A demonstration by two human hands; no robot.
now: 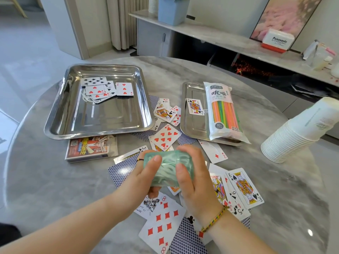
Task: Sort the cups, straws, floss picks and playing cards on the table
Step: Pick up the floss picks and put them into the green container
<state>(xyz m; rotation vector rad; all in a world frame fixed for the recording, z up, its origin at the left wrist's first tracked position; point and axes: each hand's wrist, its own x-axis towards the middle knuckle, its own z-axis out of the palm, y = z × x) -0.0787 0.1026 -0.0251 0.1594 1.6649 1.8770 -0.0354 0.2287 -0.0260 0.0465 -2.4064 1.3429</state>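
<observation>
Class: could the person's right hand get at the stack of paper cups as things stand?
Probably yes, once it lets go: the right hand holds the floss pick box together with the left hand. Only flat playing cards lie between it and the stack of cups.

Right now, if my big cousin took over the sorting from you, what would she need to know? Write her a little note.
Hands: the left hand and right hand both grip the green floss pick tub, held over the scattered cards.
Done: a few cards lie in the big tray. The straw pack and one jack lie in the small tray.
Left: many loose cards on the table, the cup stack at the right, the card box, and the tub itself.
</observation>
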